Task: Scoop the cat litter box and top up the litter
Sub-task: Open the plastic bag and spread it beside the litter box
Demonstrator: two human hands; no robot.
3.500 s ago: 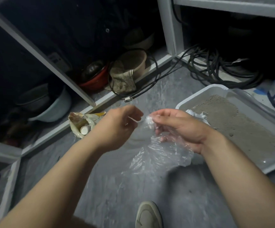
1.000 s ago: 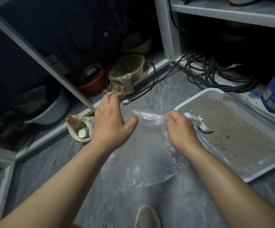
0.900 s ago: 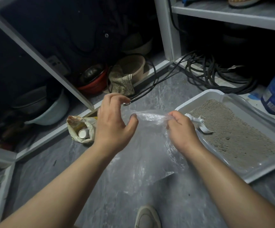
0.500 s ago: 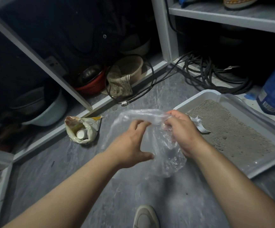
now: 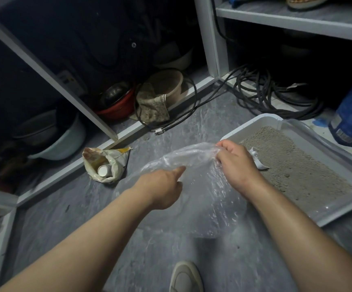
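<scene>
A pale shoe (image 5: 185, 277) is showing at the bottom edge on the grey floor (image 5: 65, 228). Above it, a thin, crinkled clear plastic bag (image 5: 202, 199) is hanging between both hands, its rim running left to right. The left hand (image 5: 160, 186) is reaching into the mouth, thumb out; its fingers are hidden, where half a second ago they were spread at the rim. The right hand (image 5: 236, 163) is pinching the rim's right end. Just beyond, the rectangular white litter tray (image 5: 339, 207), filled with gritty grey litter (image 5: 297, 169), is lying with its long axis running diagonally, near-right to far-left, a white scoop (image 5: 257, 161) on the litter
</scene>
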